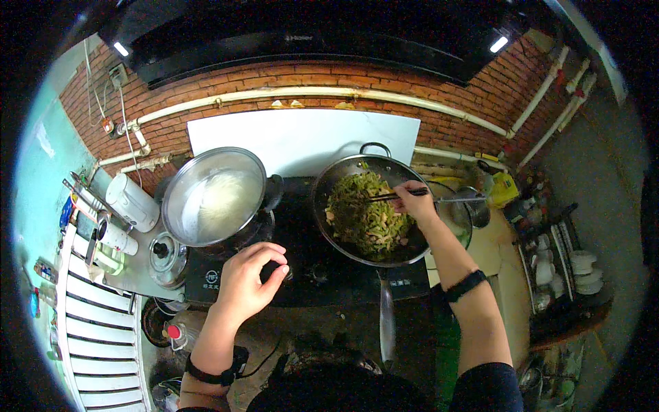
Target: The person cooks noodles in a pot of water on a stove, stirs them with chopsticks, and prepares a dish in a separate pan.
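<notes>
My right hand (413, 200) grips a pair of dark chopsticks (383, 196), their tips among chopped green vegetables and pale pieces (368, 216) in a wok (325, 232). The wok sits on the right side of a black gas stove (304, 242), its long handle (386, 319) pointing towards me. My left hand (252, 278) hovers by the stove's front left, thumb and fingers curved apart with nothing visible between them. Beyond it, a steel pot (172, 221) on the left burner holds cloudy liquid with a pale mass; its contents are blurred.
A glass lid (167, 260), a white electric kettle (133, 202) and a patterned cup (117, 237) stand left. To the right are a yellow bottle (502, 189), a metal bowl (478, 212) and a dish rack (561, 260). The range hood (304, 46) hangs overhead.
</notes>
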A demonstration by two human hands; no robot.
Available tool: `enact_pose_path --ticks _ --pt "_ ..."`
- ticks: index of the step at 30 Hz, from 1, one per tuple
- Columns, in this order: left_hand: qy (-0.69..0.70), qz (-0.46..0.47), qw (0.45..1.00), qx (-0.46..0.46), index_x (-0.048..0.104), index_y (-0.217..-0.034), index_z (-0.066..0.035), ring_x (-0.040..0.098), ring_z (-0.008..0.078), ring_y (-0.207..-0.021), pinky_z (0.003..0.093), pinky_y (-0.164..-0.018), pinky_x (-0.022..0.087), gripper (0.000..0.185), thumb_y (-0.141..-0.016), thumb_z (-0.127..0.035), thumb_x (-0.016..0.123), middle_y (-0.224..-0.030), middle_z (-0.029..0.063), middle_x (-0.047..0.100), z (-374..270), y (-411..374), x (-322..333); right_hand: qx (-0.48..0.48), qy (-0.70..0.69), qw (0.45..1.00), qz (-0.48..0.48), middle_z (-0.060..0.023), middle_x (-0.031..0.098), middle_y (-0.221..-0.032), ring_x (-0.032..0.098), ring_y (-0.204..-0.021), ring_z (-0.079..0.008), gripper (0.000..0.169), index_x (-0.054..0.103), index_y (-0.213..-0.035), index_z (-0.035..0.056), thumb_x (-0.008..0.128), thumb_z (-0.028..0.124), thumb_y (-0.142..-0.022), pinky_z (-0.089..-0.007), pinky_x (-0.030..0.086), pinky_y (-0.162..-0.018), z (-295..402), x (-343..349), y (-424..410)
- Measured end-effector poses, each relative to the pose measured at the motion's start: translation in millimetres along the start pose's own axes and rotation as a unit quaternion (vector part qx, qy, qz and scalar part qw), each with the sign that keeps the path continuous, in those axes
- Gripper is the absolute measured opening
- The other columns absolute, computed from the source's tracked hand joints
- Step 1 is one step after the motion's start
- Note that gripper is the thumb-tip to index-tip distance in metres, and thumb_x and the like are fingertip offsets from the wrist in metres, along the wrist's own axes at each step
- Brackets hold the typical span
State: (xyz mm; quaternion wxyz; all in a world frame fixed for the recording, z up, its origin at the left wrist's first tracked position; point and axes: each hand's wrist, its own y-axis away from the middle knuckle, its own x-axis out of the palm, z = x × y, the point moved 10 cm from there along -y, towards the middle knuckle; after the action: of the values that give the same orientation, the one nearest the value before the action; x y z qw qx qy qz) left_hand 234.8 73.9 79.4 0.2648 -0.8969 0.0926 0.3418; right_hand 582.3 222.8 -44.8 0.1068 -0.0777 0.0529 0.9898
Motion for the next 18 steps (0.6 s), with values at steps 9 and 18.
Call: enact_pose_path --ticks 9,18 --pt "0.008 0.022 1.000 -0.006 0.061 -0.084 -0.004 0.064 0.0285 -0.090 0.0355 -0.080 0.050 0.011 -0.076 -0.010 0.067 -0.097 0.0101 0.066 8.9 -6.9 5.0 -0.127 0.004 0.986 -0.105 -0.0029 0.056 -0.063 0.054 -0.053 -0.0119 0.017 0.058 -0.085 0.0016 0.060 0.019 -0.088 -0.0280 0.044 -0.052 18.1 -17.9 -22.8" --pt "0.021 0.029 0.999 0.007 0.061 -0.083 -0.003 0.064 0.0285 -0.089 0.0353 -0.078 0.050 0.011 -0.076 -0.009 0.067 -0.096 0.0105 0.066 15.9 -10.4 10.2 -0.138 0.124 0.983 -0.014 -0.0047 0.061 -0.068 0.058 -0.056 -0.0108 0.010 0.059 -0.083 0.0014 0.060 0.011 -0.087 -0.0257 0.046 -0.051 54.5 -2.7 32.6"
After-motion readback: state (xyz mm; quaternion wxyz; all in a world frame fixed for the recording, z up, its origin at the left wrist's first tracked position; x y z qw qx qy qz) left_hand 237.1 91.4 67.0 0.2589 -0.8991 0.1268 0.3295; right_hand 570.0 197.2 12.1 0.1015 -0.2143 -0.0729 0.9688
